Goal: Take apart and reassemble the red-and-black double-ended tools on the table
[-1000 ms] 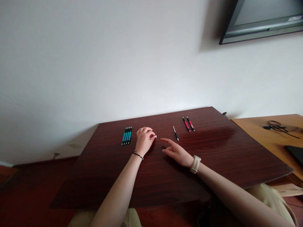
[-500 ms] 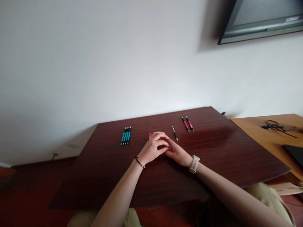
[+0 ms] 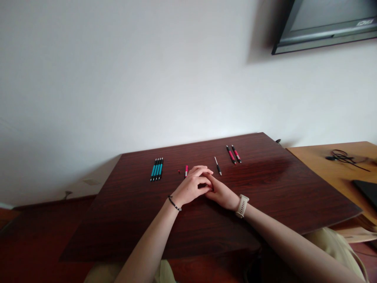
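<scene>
The dark table (image 3: 273,184) is carrying every pen. The left hand (image 3: 191,188) is arching over the right hand (image 3: 224,193), fingers touching; whether either is pinching anything, I cannot tell. Four teal pens (image 3: 156,169) are lying leftmost, two pink pens (image 3: 231,154) rightmost. Between them are lying a black grip with refill (image 3: 218,169), a pink barrel (image 3: 186,169) and a red bit (image 3: 178,171).

TV (image 3: 330,25): pale capitals (image 3: 365,22) on the lower frame, towards the right; too blurred to read surely.
Pink barrel (image 3: 186,170): pale patch, too small to tell if it is print.
Rightmost pen (image 3: 236,154): pale mark, equally unreadable.
</scene>
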`<control>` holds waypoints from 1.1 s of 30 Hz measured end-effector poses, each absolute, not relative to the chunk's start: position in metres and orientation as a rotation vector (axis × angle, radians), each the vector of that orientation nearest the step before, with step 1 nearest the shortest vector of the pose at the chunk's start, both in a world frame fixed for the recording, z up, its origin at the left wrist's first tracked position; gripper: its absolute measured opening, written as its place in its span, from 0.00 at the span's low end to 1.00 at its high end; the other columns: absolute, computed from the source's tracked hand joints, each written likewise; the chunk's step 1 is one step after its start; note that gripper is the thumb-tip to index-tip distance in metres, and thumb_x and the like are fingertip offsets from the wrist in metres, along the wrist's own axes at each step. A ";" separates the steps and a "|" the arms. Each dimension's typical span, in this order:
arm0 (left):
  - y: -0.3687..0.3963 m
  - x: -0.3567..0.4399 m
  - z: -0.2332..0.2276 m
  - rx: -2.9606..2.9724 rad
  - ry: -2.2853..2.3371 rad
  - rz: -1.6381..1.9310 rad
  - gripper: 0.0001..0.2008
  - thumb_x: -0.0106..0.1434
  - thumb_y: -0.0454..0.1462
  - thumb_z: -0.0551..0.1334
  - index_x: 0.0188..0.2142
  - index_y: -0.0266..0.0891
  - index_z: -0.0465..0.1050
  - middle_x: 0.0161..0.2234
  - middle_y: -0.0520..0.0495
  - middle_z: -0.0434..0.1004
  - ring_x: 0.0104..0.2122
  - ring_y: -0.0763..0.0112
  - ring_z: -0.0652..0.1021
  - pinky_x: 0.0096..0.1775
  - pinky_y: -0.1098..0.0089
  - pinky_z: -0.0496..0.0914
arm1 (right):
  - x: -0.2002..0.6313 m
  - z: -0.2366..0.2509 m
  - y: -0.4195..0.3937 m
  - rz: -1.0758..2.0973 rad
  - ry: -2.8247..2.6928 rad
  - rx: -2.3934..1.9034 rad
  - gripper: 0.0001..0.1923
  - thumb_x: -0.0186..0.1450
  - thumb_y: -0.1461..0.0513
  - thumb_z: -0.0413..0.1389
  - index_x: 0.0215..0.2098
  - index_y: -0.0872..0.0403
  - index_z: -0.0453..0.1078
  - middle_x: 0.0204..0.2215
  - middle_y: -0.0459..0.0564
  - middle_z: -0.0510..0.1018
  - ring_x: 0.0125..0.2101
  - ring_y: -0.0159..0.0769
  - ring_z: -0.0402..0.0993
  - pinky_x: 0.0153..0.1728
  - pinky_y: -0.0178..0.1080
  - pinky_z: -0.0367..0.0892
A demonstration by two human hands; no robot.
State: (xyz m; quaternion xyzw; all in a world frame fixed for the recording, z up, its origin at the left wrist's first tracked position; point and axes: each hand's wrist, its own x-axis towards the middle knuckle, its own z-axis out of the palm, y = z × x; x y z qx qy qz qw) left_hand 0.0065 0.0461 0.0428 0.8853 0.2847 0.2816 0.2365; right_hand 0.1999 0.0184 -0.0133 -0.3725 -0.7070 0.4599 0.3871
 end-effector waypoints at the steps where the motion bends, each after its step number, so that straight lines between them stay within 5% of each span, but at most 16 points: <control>1: 0.046 0.007 0.043 2.425 0.781 0.768 0.06 0.66 0.32 0.70 0.36 0.47 0.84 0.60 0.47 0.77 0.67 0.54 0.68 0.69 0.48 0.65 | 0.200 -0.012 0.018 1.172 -1.800 -0.957 0.45 0.63 0.67 0.58 0.76 0.55 0.51 0.60 0.61 0.77 0.60 0.52 0.75 0.62 0.54 0.69; 9: 0.044 0.008 0.050 2.459 0.776 0.737 0.07 0.66 0.31 0.70 0.35 0.46 0.83 0.61 0.47 0.77 0.67 0.54 0.68 0.69 0.47 0.65 | 0.200 -0.011 0.017 1.174 -1.797 -0.978 0.41 0.63 0.68 0.59 0.74 0.53 0.57 0.49 0.55 0.81 0.51 0.49 0.78 0.56 0.51 0.72; 17: 0.043 0.007 0.054 2.470 0.765 0.783 0.07 0.67 0.30 0.67 0.34 0.44 0.80 0.60 0.45 0.77 0.67 0.55 0.69 0.69 0.48 0.65 | 0.200 -0.009 0.017 1.151 -1.796 -0.928 0.37 0.67 0.64 0.60 0.72 0.52 0.59 0.52 0.56 0.79 0.51 0.48 0.77 0.55 0.48 0.71; 21: 0.052 -0.005 0.059 2.458 0.847 0.957 0.05 0.68 0.31 0.66 0.36 0.43 0.79 0.59 0.44 0.77 0.66 0.56 0.69 0.68 0.49 0.65 | 0.200 -0.011 0.017 1.263 -1.759 -0.985 0.33 0.71 0.58 0.58 0.72 0.52 0.57 0.28 0.41 0.74 0.28 0.35 0.70 0.33 0.37 0.67; 24: 0.066 -0.017 0.061 2.461 0.995 1.094 0.05 0.69 0.33 0.66 0.36 0.43 0.79 0.58 0.44 0.78 0.65 0.56 0.70 0.67 0.50 0.66 | 0.199 -0.006 0.014 1.274 -1.767 -1.036 0.23 0.73 0.55 0.58 0.64 0.52 0.64 0.20 0.34 0.61 0.21 0.31 0.57 0.27 0.34 0.56; 27: 0.083 -0.023 0.056 2.501 1.135 1.080 0.05 0.68 0.33 0.66 0.36 0.44 0.80 0.57 0.45 0.78 0.63 0.55 0.71 0.67 0.48 0.65 | 0.202 0.006 0.012 1.148 -1.701 -1.041 0.12 0.73 0.53 0.59 0.48 0.51 0.71 0.23 0.38 0.65 0.24 0.31 0.60 0.29 0.36 0.58; 33: 0.111 -0.011 0.043 2.666 1.274 0.794 0.05 0.64 0.32 0.69 0.32 0.43 0.80 0.57 0.45 0.78 0.62 0.51 0.71 0.65 0.45 0.64 | 0.217 0.015 0.021 1.020 -1.312 -1.068 0.17 0.71 0.47 0.61 0.38 0.51 0.68 0.29 0.43 0.71 0.27 0.33 0.65 0.30 0.37 0.62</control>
